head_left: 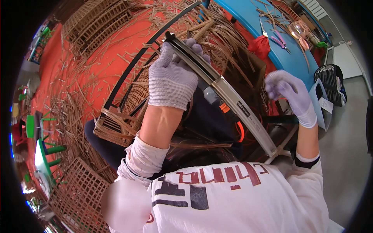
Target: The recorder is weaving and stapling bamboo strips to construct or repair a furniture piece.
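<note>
My left hand (171,83), in a pale lavender knitted glove, is wrapped round the far end of a long silver staple-gun magazine (244,110). The magazine slants from far left to near right, and its far half shows a dark open slot. What joins it underneath is mostly hidden; an orange part (224,107) shows beside it. To the right, my gloved right hand (289,95) is raised, fingers loosely curled and apart, holding nothing. Under my left arm, a partly woven brown wicker piece (116,126) on a black frame (130,72) leans across my lap.
A blue table (248,15) at far right carries pink-handled pliers (279,40), scissors (264,28) and a red bag (260,46). Loose brown strips (75,124) litter the red floor. Woven panels stand at far left (95,25) and near left (77,194). A striped bag (330,83) sits right.
</note>
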`<state>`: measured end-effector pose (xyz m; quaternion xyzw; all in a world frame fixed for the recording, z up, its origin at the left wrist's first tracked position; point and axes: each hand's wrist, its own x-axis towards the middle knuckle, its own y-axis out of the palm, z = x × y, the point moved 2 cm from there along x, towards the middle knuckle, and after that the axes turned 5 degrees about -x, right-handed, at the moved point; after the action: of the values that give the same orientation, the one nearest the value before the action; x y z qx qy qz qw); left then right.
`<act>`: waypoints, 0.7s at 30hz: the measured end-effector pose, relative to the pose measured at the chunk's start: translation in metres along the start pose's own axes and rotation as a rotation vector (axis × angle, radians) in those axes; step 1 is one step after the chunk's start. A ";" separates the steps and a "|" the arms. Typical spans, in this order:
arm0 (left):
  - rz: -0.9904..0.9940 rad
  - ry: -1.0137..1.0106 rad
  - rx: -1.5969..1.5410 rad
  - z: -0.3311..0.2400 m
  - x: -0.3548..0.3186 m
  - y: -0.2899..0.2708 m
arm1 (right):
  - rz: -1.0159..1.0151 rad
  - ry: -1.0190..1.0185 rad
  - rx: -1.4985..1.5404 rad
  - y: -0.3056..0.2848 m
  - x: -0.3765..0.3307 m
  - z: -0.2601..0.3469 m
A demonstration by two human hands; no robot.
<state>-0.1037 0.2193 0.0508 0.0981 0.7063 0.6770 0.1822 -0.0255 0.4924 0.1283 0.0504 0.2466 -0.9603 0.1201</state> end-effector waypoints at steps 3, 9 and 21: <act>-0.017 0.005 -0.042 0.003 0.010 0.005 | 0.024 -0.119 0.153 -0.025 -0.032 -0.024; -0.281 0.100 -0.172 0.007 0.024 0.016 | -0.013 -0.221 0.130 0.006 -0.066 -0.030; -0.077 -0.186 -0.230 0.019 0.005 0.014 | 0.027 -0.490 0.034 0.050 -0.044 -0.002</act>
<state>-0.1025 0.2392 0.0639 0.1115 0.6074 0.7340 0.2825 0.0300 0.4602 0.1107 -0.1788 0.1931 -0.9462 0.1882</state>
